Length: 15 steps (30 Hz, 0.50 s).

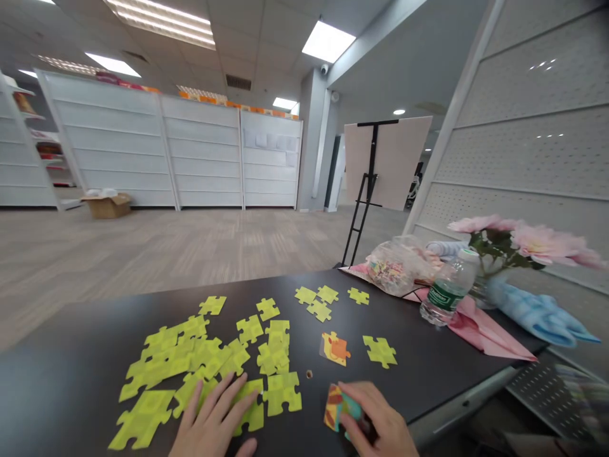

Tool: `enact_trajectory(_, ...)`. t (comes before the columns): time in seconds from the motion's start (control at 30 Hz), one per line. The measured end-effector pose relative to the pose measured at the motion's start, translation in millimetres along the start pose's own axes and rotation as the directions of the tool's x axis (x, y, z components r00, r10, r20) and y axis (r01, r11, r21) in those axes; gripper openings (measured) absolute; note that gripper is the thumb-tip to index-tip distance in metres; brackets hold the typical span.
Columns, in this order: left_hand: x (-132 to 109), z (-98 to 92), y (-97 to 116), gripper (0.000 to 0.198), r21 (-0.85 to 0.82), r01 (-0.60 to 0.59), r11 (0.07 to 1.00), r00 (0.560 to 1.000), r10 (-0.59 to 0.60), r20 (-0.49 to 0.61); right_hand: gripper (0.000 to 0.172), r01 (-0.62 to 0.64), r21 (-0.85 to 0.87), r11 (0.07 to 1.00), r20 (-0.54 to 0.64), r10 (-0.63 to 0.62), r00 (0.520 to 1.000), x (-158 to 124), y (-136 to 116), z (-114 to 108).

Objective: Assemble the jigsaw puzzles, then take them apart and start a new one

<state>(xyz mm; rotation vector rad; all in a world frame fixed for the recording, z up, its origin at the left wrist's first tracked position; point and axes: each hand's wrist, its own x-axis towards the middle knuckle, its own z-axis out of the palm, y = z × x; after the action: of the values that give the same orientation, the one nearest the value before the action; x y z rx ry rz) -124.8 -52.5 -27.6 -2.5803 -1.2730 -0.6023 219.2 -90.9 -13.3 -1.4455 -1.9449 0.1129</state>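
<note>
We have our left hand (212, 416) spread flat on a lime-green jigsaw piece (250, 409) near the front edge of the bench (447, 406), and our right hand (375, 419) pinching a printed jigsaw piece (337, 406), light and stiff, best held by its edges.

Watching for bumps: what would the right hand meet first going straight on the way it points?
Right hand: probably the small brown disc beyond its printed piece; depth is unclear.
</note>
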Motion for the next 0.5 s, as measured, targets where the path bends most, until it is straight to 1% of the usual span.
enact_trajectory(0.07,-1,1.9,6,0.046,-0.008,0.059,0.998,0.998,-0.06,-0.011,0.029,0.021,-0.071,0.997,-0.079,-0.026,0.997,23,-1,-3)
enact_trajectory(0.1,-2,3.1,9,0.045,-0.01,0.093,0.996,0.995,-0.094,-0.019,0.029,-0.004,-0.104,0.995,-0.127,-0.01,0.992,32,3,-5)
enact_trajectory(0.17,-3,5.5,13,0.044,-0.017,0.143,0.99,0.989,-0.143,-0.026,0.034,-0.095,-0.155,0.983,-0.192,0.064,0.979,42,23,-12)
enact_trajectory(0.2,-3,6.0,14,0.043,-0.023,0.147,0.989,0.989,-0.148,-0.024,0.037,-0.132,-0.18,0.975,-0.198,0.095,0.976,42,35,-17)
enact_trajectory(0.23,-3,5.7,14,0.043,-0.031,0.136,0.99,0.99,-0.136,-0.027,0.038,-0.156,-0.212,0.965,-0.181,0.118,0.976,39,47,-23)
enact_trajectory(0.27,-3,4.2,13,0.043,-0.04,0.112,0.993,0.993,-0.114,-0.036,0.038,-0.156,-0.24,0.958,-0.139,0.125,0.982,33,56,-29)
enact_trajectory(0.33,0,-2.1,10,0.044,-0.056,0.061,0.997,0.997,-0.063,-0.041,0.04,-0.087,-0.264,0.961,-0.029,0.083,0.996,16,65,-41)
enact_trajectory(0.37,1,-6.5,9,0.044,-0.061,0.043,0.997,0.998,-0.045,-0.034,0.044,-0.032,-0.257,0.966,0.033,0.042,0.999,6,63,-46)
enact_trajectory(0.43,3,-16.2,10,0.044,-0.064,0.043,0.997,0.999,-0.044,-0.007,0.051,0.079,-0.206,0.975,0.154,-0.048,0.987,-14,52,-53)
enact_trajectory(0.47,4,-20.4,11,0.044,-0.064,0.059,0.996,0.998,-0.058,0.009,0.05,0.123,-0.165,0.979,0.199,-0.089,0.976,-21,45,-56)
enact_trajectory(0.5,5,-23.7,12,0.043,-0.065,0.067,0.996,0.998,-0.066,0.019,0.044,0.149,-0.115,0.982,0.226,-0.12,0.967,-26,40,-57)
